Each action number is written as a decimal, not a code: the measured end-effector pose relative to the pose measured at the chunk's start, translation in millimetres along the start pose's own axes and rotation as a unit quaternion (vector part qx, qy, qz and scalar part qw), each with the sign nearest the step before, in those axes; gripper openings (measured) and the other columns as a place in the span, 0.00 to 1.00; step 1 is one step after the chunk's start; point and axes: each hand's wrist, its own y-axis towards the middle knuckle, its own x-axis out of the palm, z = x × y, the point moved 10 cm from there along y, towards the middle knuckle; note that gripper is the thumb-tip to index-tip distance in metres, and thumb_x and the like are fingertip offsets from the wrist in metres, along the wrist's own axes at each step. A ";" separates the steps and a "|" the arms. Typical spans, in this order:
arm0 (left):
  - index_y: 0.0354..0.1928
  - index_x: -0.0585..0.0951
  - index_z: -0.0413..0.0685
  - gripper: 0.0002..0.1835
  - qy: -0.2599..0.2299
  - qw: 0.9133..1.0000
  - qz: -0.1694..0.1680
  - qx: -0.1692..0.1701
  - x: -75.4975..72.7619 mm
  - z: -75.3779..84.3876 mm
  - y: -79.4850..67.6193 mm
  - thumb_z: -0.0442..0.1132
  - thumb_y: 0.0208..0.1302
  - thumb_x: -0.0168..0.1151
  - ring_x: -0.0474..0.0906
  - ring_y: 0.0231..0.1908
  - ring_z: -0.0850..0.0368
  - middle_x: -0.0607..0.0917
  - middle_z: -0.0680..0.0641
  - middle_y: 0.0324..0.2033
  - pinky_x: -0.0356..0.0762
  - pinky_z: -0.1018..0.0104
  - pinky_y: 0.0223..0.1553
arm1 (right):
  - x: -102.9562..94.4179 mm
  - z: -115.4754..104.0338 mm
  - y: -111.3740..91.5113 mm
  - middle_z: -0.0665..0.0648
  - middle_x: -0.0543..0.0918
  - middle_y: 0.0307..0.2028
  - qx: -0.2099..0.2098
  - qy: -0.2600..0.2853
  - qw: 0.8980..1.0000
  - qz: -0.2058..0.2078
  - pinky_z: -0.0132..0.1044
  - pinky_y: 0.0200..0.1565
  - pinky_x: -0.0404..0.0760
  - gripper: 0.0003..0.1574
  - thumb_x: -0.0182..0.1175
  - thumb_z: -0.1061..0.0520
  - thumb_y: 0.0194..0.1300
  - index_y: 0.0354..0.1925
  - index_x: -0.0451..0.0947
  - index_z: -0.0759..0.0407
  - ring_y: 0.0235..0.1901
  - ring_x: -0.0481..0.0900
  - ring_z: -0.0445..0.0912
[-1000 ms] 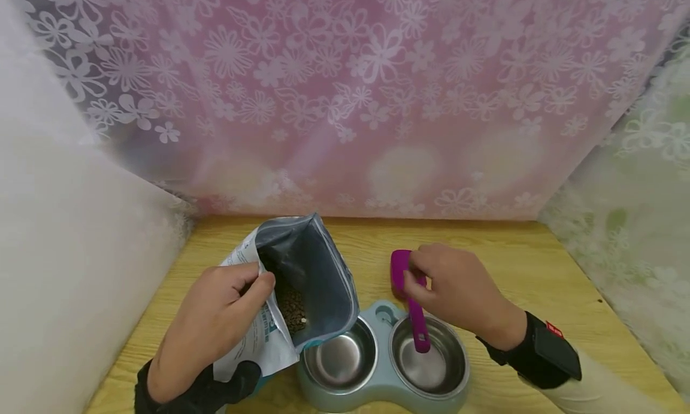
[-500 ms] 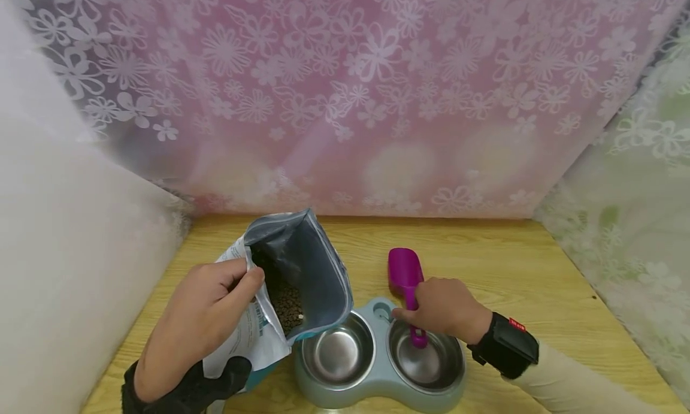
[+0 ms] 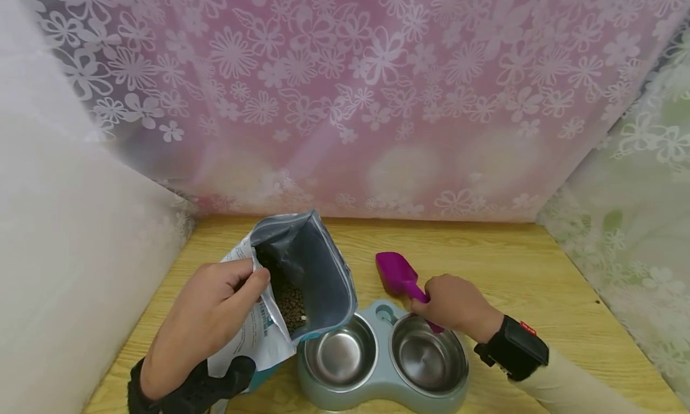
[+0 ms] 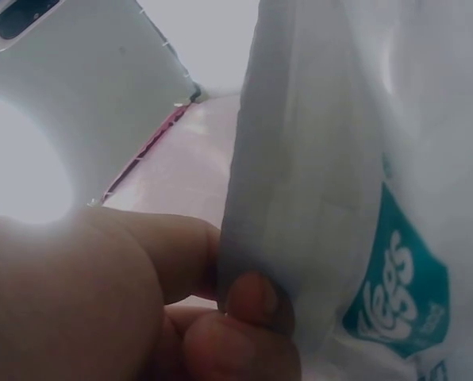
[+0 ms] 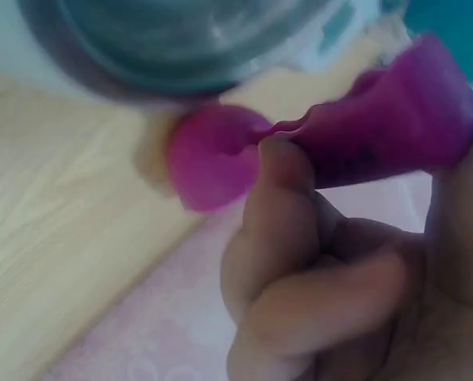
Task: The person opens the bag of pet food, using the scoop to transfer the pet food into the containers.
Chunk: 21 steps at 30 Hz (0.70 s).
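pink floral sheet (image 3: 345, 102) behind tabletop (image 3: 528, 270)

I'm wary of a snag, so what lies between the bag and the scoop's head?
In the head view, only bare tabletop shows between bag and scoop.

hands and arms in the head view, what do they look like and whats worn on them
The left hand and right hand are gloveless. The left wrist has a black band; the right, a boxy black wrist unit with a red tag. A pale cream sleeve covers the right forearm.
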 end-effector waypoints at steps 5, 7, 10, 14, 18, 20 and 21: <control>0.16 0.65 0.55 0.23 -0.003 1.000 -0.002 0.000 0.6 0.5 0.1 0.49 0.73 0.49 0.57 0.13 0.61 0.59 0.56 0.12 0.58 0.68 0.18 | -27.7 12.0 -0.2 0.46 0.72 0.12 -0.005 0.019 1.000 0.021 0.35 0.20 0.60 0.20 0.57 0.43 0.65 0.21 0.72 0.51 0.14 0.69 0.42; 0.16 0.65 0.55 0.23 -0.004 1.000 -0.002 -0.002 0.4 0.0 0.1 0.49 0.73 0.49 0.57 0.13 0.61 0.59 0.57 0.12 0.58 0.68 0.18 | -43.0 15.4 -2.6 0.47 0.72 0.14 -0.008 0.031 0.999 0.040 0.35 0.19 0.59 0.20 0.55 0.42 0.68 0.25 0.72 0.51 0.14 0.67 0.43; 0.16 0.65 0.55 0.23 -0.005 1.000 -0.002 -0.003 0.1 -1.0 0.0 0.49 0.73 0.49 0.57 0.13 0.61 0.59 0.57 0.12 0.58 0.68 0.18 | -68.1 17.8 -8.4 0.49 0.72 0.18 -0.011 0.075 0.994 0.074 0.35 0.18 0.61 0.22 0.49 0.37 0.71 0.33 0.72 0.52 0.15 0.68 0.44; 0.16 0.65 0.55 0.23 -0.004 1.000 0.001 -0.003 0.1 -2.3 -0.4 0.48 0.73 0.50 0.57 0.13 0.61 0.59 0.57 0.12 0.58 0.68 0.18 | -106.3 10.8 -20.8 0.53 0.72 0.24 -0.038 0.152 0.980 0.127 0.36 0.20 0.64 0.25 0.42 0.34 0.73 0.41 0.71 0.51 0.18 0.68 0.46; 0.16 0.65 0.56 0.23 -0.003 1.000 0.004 -0.002 -0.6 -3.1 -0.2 0.48 0.73 0.50 0.57 0.13 0.61 0.59 0.57 0.12 0.58 0.68 0.18 | -150.9 -4.5 -41.5 0.54 0.75 0.27 -0.103 0.207 0.948 0.220 0.35 0.22 0.68 0.14 0.50 0.46 0.74 0.46 0.75 0.52 0.20 0.70 0.45; 0.16 0.65 0.56 0.23 -0.004 1.000 0.006 -0.002 -1.1 -3.2 0.3 0.48 0.73 0.50 0.57 0.13 0.61 0.59 0.57 0.12 0.58 0.68 0.18 | -170.6 -11.7 -55.1 0.54 0.78 0.28 -0.145 0.264 0.920 0.252 0.33 0.23 0.71 0.09 0.54 0.55 0.72 0.47 0.76 0.56 0.22 0.74 0.43; 0.16 0.65 0.56 0.23 -0.005 1.000 0.007 -0.003 -1.4 -3.2 0.5 0.48 0.73 0.50 0.57 0.13 0.61 0.59 0.57 0.12 0.58 0.68 0.18 | -178.6 -15.2 -61.6 0.55 0.80 0.28 -0.167 0.308 0.901 0.255 0.32 0.23 0.73 0.10 0.55 0.60 0.71 0.48 0.76 0.60 0.23 0.76 0.42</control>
